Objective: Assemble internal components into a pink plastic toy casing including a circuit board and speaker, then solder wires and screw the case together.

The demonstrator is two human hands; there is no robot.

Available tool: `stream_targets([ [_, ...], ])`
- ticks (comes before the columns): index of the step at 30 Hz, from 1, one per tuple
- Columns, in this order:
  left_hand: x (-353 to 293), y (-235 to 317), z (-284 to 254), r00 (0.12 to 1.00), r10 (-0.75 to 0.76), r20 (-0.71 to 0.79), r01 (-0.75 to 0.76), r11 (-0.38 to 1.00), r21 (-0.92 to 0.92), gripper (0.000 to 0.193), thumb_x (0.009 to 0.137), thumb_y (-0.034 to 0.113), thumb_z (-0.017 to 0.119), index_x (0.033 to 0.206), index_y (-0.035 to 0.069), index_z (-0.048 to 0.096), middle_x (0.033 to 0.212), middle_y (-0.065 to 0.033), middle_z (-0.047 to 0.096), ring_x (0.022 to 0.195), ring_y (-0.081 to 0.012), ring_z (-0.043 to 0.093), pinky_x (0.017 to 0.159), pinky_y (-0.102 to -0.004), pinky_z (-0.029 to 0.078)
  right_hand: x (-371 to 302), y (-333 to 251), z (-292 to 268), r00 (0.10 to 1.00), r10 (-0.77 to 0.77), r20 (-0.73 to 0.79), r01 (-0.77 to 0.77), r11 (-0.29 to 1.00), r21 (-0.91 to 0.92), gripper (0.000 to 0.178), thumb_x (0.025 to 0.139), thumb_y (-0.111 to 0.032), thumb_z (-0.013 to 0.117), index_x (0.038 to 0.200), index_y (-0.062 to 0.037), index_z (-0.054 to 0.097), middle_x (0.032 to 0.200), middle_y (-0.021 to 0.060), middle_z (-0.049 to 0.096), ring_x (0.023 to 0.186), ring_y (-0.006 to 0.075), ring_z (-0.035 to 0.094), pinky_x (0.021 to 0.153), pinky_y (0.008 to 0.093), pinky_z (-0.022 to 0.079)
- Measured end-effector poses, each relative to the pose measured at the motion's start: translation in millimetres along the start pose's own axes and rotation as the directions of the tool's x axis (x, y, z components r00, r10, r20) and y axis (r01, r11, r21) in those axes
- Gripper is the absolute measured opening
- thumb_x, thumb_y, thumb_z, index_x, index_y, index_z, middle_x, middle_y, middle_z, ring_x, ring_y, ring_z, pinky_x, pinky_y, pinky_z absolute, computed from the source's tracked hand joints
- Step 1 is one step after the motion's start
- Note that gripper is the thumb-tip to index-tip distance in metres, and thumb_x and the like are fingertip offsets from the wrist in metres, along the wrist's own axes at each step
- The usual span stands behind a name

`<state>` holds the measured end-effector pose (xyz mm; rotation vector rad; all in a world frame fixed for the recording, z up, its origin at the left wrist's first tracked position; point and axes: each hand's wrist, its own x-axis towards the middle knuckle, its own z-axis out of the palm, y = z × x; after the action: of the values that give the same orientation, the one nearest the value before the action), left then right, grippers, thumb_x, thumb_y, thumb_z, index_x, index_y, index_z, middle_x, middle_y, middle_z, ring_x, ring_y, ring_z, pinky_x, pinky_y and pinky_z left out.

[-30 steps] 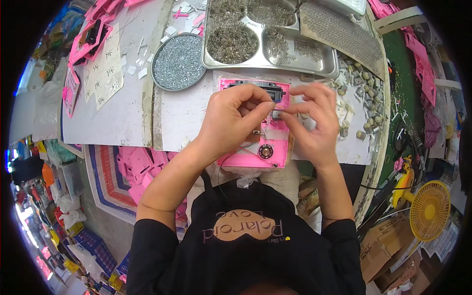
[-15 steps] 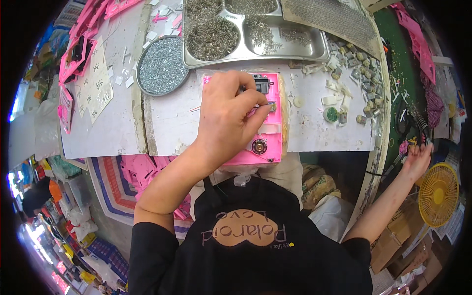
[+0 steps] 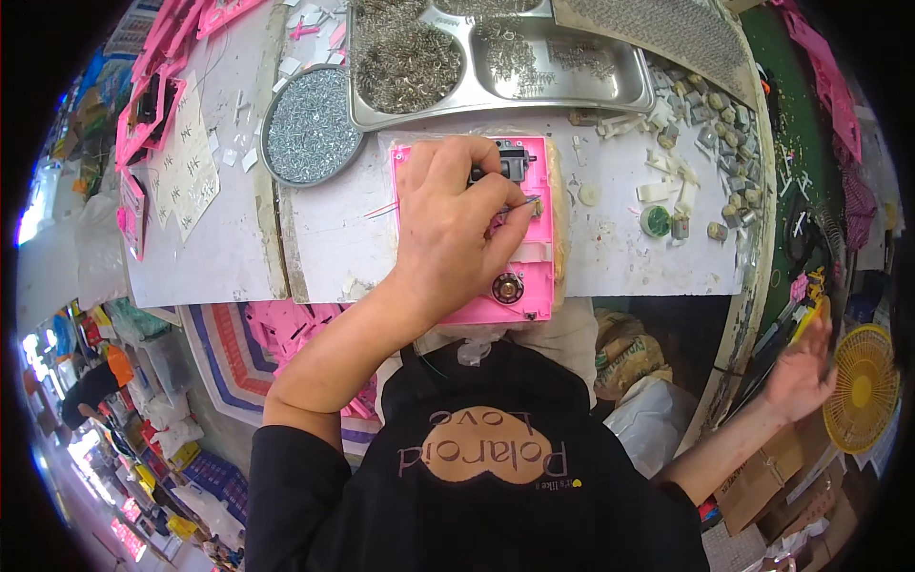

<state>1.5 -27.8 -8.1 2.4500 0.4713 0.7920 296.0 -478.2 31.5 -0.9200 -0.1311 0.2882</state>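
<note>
A pink plastic case (image 3: 477,310) lies on the table before me, holding a black part (image 3: 516,164) and a round speaker-like disc (image 3: 507,288). Over its middle is my left hand (image 3: 462,214), thumb and forefinger pinched on a thin wire (image 3: 530,201) at a small part near the case's right side. Red and blue wire ends (image 3: 381,211) stick out left of that hand. Far to the right, my right hand (image 3: 803,374) is beside a yellow stick-shaped handle (image 3: 808,320). Its fingers are blurred, and whether they grip the handle is unclear.
A metal tray (image 3: 429,116) of springs and a round dish (image 3: 315,129) of small screws stand behind the case. Small motors (image 3: 734,195) and white pieces lie to the right. A yellow fan (image 3: 861,386) is close to my right hand. Pink parts (image 3: 143,124) sit far left.
My right hand has moved down toward me, and the yellow handle now shows by its fingers. My left hand keeps its pinch over the case. The view has shifted slightly.
</note>
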Motion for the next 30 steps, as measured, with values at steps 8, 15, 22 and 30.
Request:
stream_targets([
  [8,0.2,1.3,0.0,1.000,0.001,0.001,-0.001,0.999,0.038,0.016,0.069,0.009,0.083,0.080,0.009,0.072,0.100,-0.0063,0.057,0.092,-0.0272,0.050,0.082,-0.0383,0.039,-41.9,160.3,168.9,0.854,0.038,0.518,0.301,0.777,-0.552,0.031,0.083,0.002,0.074,0.106,-0.0013,0.054,0.086,0.0106,0.061,0.076,0.0144,0.056,0.063,0.0260,0.045],
  [15,-1.2,-0.1,1.1,1.000,-0.004,-0.002,0.004,0.999,0.032,0.017,0.067,0.009,0.084,0.081,0.009,0.073,0.099,-0.0061,0.057,0.091,-0.0274,0.051,0.082,-0.0385,0.039,-58.3,177.7,187.3,0.748,0.152,0.647,0.362,0.723,-0.589,0.030,0.083,-0.004,0.076,0.109,0.0025,0.063,0.079,0.0055,0.058,0.067,0.0125,0.047,0.060,0.0268,0.035],
  [22,-0.3,0.7,0.4,1.000,-0.006,0.004,0.006,1.000,0.026,0.017,0.067,0.009,0.084,0.080,0.009,0.073,0.098,-0.0054,0.057,0.090,-0.0267,0.050,0.082,-0.0384,0.038,-57.6,180.5,197.9,0.725,0.112,0.680,0.417,0.714,-0.562,0.026,0.079,-0.003,0.077,0.103,0.0033,0.068,0.078,0.0082,0.062,0.064,0.0144,0.050,0.057,0.0275,0.036],
  [30,-1.0,0.2,0.8,1.000,0.000,-0.009,0.000,1.000,0.029,0.016,0.068,0.009,0.083,0.080,0.009,0.073,0.098,-0.0051,0.057,0.090,-0.0265,0.050,0.081,-0.0384,0.038,-59.8,183.5,196.1,0.721,0.111,0.684,0.428,0.704,-0.567,0.026,0.079,-0.002,0.077,0.103,0.0035,0.068,0.077,0.0077,0.062,0.061,0.0138,0.049,0.055,0.0272,0.034],
])
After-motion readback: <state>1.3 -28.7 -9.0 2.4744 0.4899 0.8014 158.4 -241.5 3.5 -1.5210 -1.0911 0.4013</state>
